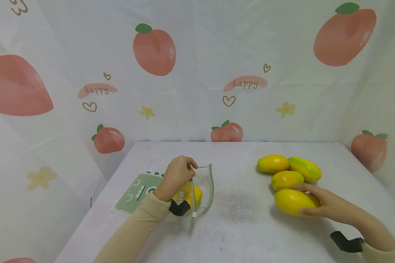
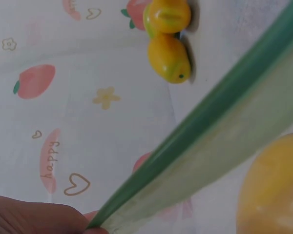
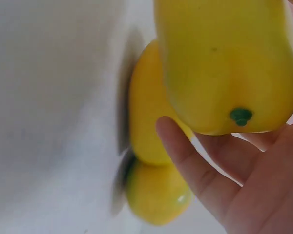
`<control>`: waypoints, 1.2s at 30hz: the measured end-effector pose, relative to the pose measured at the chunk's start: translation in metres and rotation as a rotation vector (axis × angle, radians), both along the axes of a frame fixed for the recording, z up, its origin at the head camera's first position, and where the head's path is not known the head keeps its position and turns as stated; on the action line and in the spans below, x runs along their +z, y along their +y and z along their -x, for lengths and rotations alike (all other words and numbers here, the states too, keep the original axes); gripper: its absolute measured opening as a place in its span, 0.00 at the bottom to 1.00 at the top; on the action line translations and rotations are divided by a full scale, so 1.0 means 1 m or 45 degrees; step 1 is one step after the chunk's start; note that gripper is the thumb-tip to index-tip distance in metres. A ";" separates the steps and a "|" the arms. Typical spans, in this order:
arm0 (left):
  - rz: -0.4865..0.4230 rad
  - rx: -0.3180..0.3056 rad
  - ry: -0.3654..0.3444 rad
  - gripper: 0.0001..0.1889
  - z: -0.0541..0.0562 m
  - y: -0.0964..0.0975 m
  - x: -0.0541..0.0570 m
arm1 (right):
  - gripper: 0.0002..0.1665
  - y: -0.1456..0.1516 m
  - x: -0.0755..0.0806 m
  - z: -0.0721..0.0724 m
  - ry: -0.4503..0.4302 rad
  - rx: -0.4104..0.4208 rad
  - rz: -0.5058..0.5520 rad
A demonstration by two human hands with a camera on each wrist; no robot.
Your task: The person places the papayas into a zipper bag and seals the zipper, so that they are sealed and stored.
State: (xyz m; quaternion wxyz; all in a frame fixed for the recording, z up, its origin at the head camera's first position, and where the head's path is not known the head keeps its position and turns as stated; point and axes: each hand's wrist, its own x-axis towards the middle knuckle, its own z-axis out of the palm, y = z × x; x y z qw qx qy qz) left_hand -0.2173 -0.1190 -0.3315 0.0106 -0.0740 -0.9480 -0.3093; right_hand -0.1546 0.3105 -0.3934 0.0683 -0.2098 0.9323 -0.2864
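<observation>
My left hand [image 1: 177, 174] pinches the upper edge of a green zipper bag [image 1: 136, 195] with a cartoon face, holding its mouth apart. The bag lies on its side, mouth toward the right. One yellow papaya [image 1: 198, 196] shows inside, partly behind the bag's printed film. At the right, my right hand [image 1: 332, 205] grips another papaya [image 1: 293, 202], fingers over its top and thumb along the near side. In the right wrist view, that papaya's green stem nub [image 3: 240, 116] faces the camera. Green trim [image 2: 185, 122] runs from the left fingertips in the left wrist view.
Beyond the gripped fruit lie three more papayas, one yellow [image 1: 287, 180], one at the back [image 1: 272, 163] and one streaked green [image 1: 305, 169]. They sit close together on the white table [image 1: 237, 233]. A fruit-printed cloth [image 1: 197, 87] hangs behind and at both sides.
</observation>
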 end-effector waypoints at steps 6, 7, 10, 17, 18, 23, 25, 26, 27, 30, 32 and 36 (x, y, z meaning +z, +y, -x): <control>0.001 0.004 -0.014 0.08 0.000 0.001 0.001 | 0.34 -0.018 0.009 -0.001 0.069 0.037 0.061; 0.001 0.005 -0.016 0.08 0.000 0.001 0.001 | 0.34 -0.022 0.010 -0.002 0.076 0.042 0.070; 0.007 0.006 -0.013 0.09 0.000 0.001 0.000 | 0.34 -0.033 0.013 -0.003 0.119 0.060 0.081; 0.012 0.004 -0.017 0.09 0.001 0.001 -0.001 | 0.33 -0.057 0.015 0.002 0.285 0.116 0.166; 0.014 0.005 -0.017 0.09 0.001 0.001 -0.001 | 0.33 -0.060 0.015 0.003 0.297 0.124 0.180; 0.023 0.010 -0.016 0.09 0.001 0.001 -0.001 | 0.35 -0.073 0.018 0.005 0.320 0.140 0.218; 0.029 0.010 -0.016 0.09 0.001 0.001 0.000 | 0.35 -0.079 0.018 0.006 0.337 0.142 0.214; 0.032 0.010 -0.016 0.09 0.001 0.001 0.000 | 0.35 -0.081 0.019 0.007 0.346 0.143 0.212; 0.035 0.011 -0.017 0.09 0.001 0.001 0.000 | 0.36 -0.084 0.019 0.007 0.349 0.145 0.214; 0.040 0.011 -0.014 0.09 0.001 0.002 0.000 | 0.36 -0.091 0.021 0.008 0.342 0.156 0.226; 0.034 0.014 -0.019 0.09 0.001 0.002 -0.001 | 0.36 -0.095 0.022 0.008 0.331 0.161 0.237; 0.024 0.016 -0.027 0.09 0.001 0.003 -0.001 | 0.37 -0.104 0.022 0.010 0.336 0.176 0.254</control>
